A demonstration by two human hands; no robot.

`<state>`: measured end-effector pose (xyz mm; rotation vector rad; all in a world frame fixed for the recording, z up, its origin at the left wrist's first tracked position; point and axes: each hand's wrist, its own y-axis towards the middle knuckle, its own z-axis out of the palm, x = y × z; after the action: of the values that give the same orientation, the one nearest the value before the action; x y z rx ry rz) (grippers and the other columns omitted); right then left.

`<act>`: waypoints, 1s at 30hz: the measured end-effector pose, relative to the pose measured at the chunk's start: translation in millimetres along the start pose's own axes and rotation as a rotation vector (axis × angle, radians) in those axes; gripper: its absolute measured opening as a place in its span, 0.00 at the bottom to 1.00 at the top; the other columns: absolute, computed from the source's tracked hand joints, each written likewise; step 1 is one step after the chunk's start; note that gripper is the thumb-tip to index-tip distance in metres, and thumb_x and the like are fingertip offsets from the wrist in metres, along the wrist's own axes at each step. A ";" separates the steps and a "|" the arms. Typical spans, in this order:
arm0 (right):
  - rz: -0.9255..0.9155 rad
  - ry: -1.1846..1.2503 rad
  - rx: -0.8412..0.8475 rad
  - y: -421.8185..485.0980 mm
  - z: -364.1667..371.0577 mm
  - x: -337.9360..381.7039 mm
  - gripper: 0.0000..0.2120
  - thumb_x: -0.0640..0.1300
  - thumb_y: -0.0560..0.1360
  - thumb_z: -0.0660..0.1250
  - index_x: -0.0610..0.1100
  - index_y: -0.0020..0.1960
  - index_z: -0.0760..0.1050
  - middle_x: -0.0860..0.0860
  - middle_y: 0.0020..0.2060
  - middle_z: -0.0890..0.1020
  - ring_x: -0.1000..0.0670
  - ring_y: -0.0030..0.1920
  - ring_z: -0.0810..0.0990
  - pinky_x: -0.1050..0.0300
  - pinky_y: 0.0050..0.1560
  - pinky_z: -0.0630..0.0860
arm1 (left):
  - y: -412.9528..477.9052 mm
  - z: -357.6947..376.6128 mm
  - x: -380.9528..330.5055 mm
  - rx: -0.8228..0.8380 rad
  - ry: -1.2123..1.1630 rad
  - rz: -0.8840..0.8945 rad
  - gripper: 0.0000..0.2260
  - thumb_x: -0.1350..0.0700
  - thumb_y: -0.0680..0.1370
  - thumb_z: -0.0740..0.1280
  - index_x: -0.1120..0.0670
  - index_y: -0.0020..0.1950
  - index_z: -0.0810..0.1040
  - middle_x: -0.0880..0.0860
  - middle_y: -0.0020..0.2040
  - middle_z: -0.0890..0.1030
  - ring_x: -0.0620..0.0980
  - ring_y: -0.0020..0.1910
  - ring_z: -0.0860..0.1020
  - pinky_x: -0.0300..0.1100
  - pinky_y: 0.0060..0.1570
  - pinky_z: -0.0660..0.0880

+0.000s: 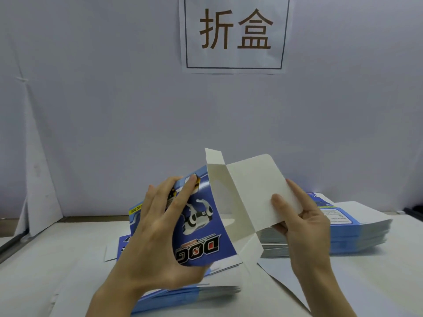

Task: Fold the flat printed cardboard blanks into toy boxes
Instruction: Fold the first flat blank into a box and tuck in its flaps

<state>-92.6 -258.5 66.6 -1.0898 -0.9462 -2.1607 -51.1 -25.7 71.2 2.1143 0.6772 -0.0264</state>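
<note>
Blue printed box (201, 227) half-opened, white flap (258, 186) out, between both hands.

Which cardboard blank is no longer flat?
The blank in the left hand and right hand, white flap open; the right stack and near stack lie flat.

Packing workshop: stacked box blanks (357, 236), wall sign (234, 33).

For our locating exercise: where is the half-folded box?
Centre of the head view, above stacked blanks: the half-folded box, left hand gripping its printed panel, right hand pinching its white flap.
</note>
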 end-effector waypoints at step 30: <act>-0.112 -0.075 0.147 -5.7 6.8 14.4 0.09 0.43 0.70 0.71 0.48 0.49 0.82 0.52 0.43 0.87 0.57 0.42 0.84 0.69 0.37 0.77 | -0.4 12.8 -1.6 -0.104 0.320 0.068 0.50 0.35 0.58 0.73 0.53 0.75 0.59 0.59 0.69 0.65 0.58 0.70 0.62 0.69 0.61 0.68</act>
<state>-101.2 -251.8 79.5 -1.0757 -1.2066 -2.1120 -49.7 -36.1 63.5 2.0587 0.7750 0.3834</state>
